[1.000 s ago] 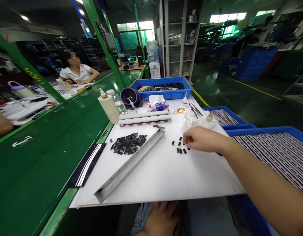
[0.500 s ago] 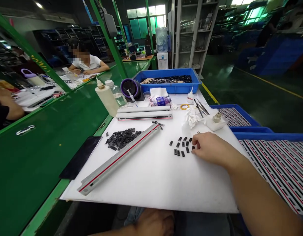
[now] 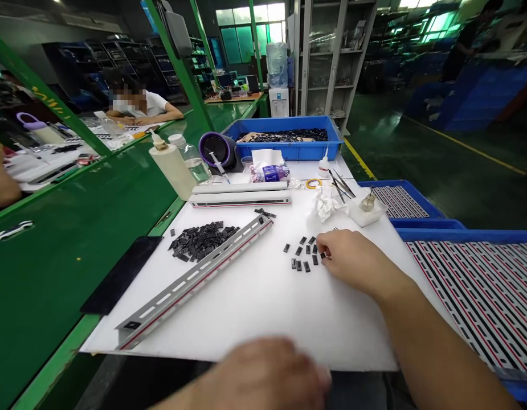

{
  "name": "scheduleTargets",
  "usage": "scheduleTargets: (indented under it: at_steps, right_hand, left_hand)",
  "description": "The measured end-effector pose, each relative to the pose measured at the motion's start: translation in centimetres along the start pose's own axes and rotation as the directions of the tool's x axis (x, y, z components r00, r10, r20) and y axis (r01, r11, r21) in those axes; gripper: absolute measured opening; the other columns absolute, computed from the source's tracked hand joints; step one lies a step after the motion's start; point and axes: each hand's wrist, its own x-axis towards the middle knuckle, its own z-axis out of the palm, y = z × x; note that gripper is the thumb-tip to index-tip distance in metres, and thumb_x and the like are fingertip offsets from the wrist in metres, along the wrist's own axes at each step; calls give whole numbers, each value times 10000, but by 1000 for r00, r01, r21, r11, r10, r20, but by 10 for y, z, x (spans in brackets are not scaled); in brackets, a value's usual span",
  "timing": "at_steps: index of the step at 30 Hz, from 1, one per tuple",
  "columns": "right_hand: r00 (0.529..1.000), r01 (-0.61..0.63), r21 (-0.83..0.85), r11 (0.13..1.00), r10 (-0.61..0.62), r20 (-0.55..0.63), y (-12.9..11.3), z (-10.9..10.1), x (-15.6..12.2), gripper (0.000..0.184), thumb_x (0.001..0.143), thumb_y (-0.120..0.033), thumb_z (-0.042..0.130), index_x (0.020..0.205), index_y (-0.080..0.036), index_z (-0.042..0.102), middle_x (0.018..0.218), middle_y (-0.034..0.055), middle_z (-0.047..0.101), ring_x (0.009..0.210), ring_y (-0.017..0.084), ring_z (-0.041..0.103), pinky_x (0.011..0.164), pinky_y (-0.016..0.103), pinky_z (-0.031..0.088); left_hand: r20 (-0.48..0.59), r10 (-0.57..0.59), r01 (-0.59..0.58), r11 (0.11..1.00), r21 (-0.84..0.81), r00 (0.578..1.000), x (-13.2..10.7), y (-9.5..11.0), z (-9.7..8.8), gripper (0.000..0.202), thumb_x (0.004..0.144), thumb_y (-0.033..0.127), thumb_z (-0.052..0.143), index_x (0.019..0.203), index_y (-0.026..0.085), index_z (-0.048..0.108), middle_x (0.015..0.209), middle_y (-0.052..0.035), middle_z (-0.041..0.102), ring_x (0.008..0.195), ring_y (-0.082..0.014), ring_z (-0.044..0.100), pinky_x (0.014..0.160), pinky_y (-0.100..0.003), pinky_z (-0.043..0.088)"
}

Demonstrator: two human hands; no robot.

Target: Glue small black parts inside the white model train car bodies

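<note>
My right hand (image 3: 352,259) rests on the white board (image 3: 263,302) with its fingers curled, fingertips pinched at a small black piece among several laid out in a loose group (image 3: 301,255). My left hand (image 3: 267,376) is raised at the near edge of the board, blurred by motion, so its fingers do not show. A long grey rail with a red stripe (image 3: 195,282) lies diagonally across the board. Left of it sits a pile of the same black pieces (image 3: 201,239).
Two more rails (image 3: 241,195) lie at the back with a glue bottle (image 3: 171,165), tissues, tweezers (image 3: 340,185) and a blue bin (image 3: 289,136). Blue trays of striped parts (image 3: 481,285) stand right. A green conveyor (image 3: 53,250) runs left, a person seated beyond it.
My left hand has risen from my lap to the board's near edge. My right hand has stayed at the small black pieces, shifting slightly. The view has shifted.
</note>
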Motion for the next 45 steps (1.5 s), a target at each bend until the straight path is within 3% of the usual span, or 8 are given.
scheduleTargets:
  at_steps: [5,11,13,15,20,27,33,45]
  right_hand:
    - [999,34,51,998,-35,23,-1,-1,-4,147,745,-100,527,690,-224,585,706,14,659,649,170,548,543,284,282]
    - [998,29,156,987,-38,55,2,-6,-5,172,751,-90,515,637,-213,558,655,-5,634,606,149,539,528,275,320]
    - [998,57,207,977,-59,6,0,-8,-5,180,782,-97,514,649,-209,562,662,-9,633,613,142,544,536,271,342]
    - [988,143,292,946,-117,-105,-2,-8,-3,172,829,-114,518,706,-210,593,715,-15,651,660,132,566,576,262,385]
    - [903,386,315,867,-286,-320,-11,5,0,138,860,-104,557,821,-198,650,764,-10,651,678,115,564,645,264,428]
    - [757,633,240,736,-523,-391,-48,10,-2,97,835,-118,616,834,-196,673,1093,98,574,983,203,582,814,341,507]
    - [690,707,122,696,-643,-331,-63,35,16,140,858,-100,556,836,-197,653,1134,103,608,988,222,581,805,378,529]
    - [739,628,0,778,-597,-312,-68,55,15,184,874,-86,499,865,-133,676,1146,142,614,1018,243,582,868,402,545]
  left_hand:
    - [-214,-506,533,650,542,835,39,-62,-67,569,946,308,501,1459,92,387,1405,-198,553,1354,-350,465,1082,-558,453]
    - [-202,-816,752,364,549,542,24,-92,-57,512,957,296,445,1415,65,441,1186,-175,693,1054,-345,672,772,-474,599]
    - [-275,-767,751,373,545,580,18,-84,-57,460,953,266,461,1383,105,482,1129,-136,719,975,-320,697,713,-439,603]
    - [-323,-637,679,457,574,701,12,-73,-64,442,945,245,501,1364,103,495,1108,-131,724,978,-301,695,750,-417,601]
    - [-218,-394,439,651,619,893,-11,-49,-80,458,903,121,579,1353,139,493,1137,-97,716,1090,-232,656,975,-373,543]
    - [-270,-414,495,740,457,869,-44,-49,-65,98,884,113,571,868,196,521,1170,-101,713,1160,-215,633,960,-360,557]
    - [-310,-425,520,772,366,850,-44,-46,-63,100,860,98,588,886,194,581,1202,-92,707,1153,-233,635,953,-407,558]
    - [-138,-393,409,777,479,909,-25,-43,-68,206,886,139,582,1077,165,657,1408,-136,566,1263,-311,532,998,-502,493]
